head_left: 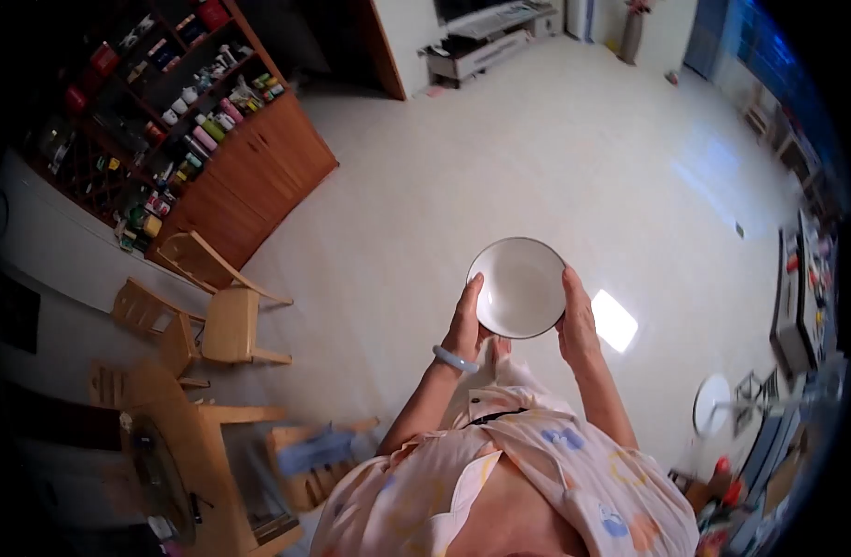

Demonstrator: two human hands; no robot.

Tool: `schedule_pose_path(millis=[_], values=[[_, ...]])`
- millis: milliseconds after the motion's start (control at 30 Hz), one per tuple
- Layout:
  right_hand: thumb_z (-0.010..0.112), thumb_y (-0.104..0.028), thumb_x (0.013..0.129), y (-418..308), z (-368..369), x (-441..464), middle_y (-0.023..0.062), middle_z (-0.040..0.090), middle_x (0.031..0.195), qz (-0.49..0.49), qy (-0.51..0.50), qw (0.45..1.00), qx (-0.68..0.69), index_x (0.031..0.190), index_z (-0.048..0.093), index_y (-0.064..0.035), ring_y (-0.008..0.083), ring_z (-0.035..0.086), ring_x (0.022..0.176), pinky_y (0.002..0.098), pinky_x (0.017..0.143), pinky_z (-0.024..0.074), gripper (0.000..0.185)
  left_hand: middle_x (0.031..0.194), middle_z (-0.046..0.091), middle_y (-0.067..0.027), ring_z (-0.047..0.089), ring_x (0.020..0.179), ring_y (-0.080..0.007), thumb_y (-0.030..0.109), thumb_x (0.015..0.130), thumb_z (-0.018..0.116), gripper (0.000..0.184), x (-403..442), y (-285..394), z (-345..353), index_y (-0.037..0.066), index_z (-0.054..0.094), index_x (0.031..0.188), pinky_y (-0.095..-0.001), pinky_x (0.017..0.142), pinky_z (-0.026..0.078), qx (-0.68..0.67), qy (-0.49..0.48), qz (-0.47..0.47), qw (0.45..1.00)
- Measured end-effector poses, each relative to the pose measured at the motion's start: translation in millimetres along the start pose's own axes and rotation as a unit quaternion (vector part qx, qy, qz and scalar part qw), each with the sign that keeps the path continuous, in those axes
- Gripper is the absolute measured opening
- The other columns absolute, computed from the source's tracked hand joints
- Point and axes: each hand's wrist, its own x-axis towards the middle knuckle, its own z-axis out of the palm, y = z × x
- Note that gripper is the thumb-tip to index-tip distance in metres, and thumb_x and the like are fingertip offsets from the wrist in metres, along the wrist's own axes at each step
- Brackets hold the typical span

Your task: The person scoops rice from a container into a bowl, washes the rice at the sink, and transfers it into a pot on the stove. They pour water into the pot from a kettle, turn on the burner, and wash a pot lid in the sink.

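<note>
A white bowl with a thin dark rim is held out in front of my body, its inside facing up toward the camera. Nothing shows inside it. My left hand grips the bowl's left side, thumb over the rim, and a pale bangle sits on that wrist. On the opposite side, my right hand holds the rim, thumb along the edge. The fingers of both hands are mostly hidden beneath the bowl.
Pale glossy floor stretches ahead. To the left stand a wooden cabinet with filled shelves, a wooden chair and a wooden table. A white round-based stand is at right. A low TV cabinet lies far ahead.
</note>
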Motion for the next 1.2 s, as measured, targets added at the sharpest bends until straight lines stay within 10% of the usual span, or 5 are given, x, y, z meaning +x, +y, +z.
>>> schedule_pose_path(millis=[200, 500, 567, 867, 1200], values=[[0.038, -0.057, 0.096, -52, 113, 216, 0.0039, 0.053, 0.130, -0.014, -0.133, 0.989, -0.068, 0.141, 0.044, -0.0091, 0.0126, 0.049, 0.091, 0.0252, 0.065, 0.0389, 0.066, 0.121, 0.059, -0.0056, 0.061, 0.106, -0.0187, 0.050, 0.092, 0.051, 0.056, 160, 138, -37, 0.011, 0.047, 0.132, -0.0337, 0.085, 0.053, -0.059, 0.104, 0.091, 0.989], [0.033, -0.061, 0.095, -66, 297, 452, 0.0057, 0.054, 0.126, -0.014, -0.233, 0.967, -0.105, 0.140, 0.044, -0.0076, 0.0129, 0.047, 0.092, 0.0257, 0.064, 0.0376, 0.071, 0.129, 0.054, -0.0065, 0.055, 0.117, -0.0185, 0.048, 0.092, 0.052, 0.057, 358, 295, -139, 0.010, 0.045, 0.134, -0.0359, 0.092, 0.050, -0.106, 0.156, 0.158, 0.969], [0.039, -0.056, 0.096, -71, 334, 514, -0.0032, 0.054, 0.079, 0.016, -0.174, 0.984, -0.046, 0.132, 0.050, -0.0044, 0.0040, 0.033, 0.055, 0.0225, 0.045, 0.0240, 0.064, 0.128, 0.055, -0.0060, 0.056, 0.116, -0.0179, 0.048, 0.092, 0.053, 0.057, 422, 345, -158, 0.011, 0.045, 0.135, -0.0351, 0.091, 0.050, -0.083, 0.148, 0.140, 0.975], [0.036, -0.056, 0.096, -128, 460, 752, -0.0061, 0.045, 0.070, -0.011, -0.158, 0.987, -0.036, 0.135, 0.049, -0.0041, 0.0047, 0.028, 0.053, 0.0232, 0.047, 0.0222, 0.066, 0.126, 0.052, -0.0039, 0.056, 0.108, -0.0154, 0.057, 0.092, 0.046, 0.061, 641, 515, -204, 0.015, 0.041, 0.136, -0.0310, 0.076, 0.050, 0.032, 0.124, 0.126, 0.984], [0.040, -0.054, 0.096, -167, 653, 1060, -0.0005, 0.054, 0.089, 0.042, -0.302, 0.950, -0.060, 0.131, 0.051, -0.0039, 0.0081, 0.044, 0.071, 0.0244, 0.060, 0.0355, 0.062, 0.131, 0.053, -0.0074, 0.052, 0.121, -0.0203, 0.045, 0.095, 0.050, 0.055, 878, 688, -290, 0.009, 0.044, 0.136, -0.0393, 0.099, 0.044, -0.100, 0.225, 0.234, 0.941]])
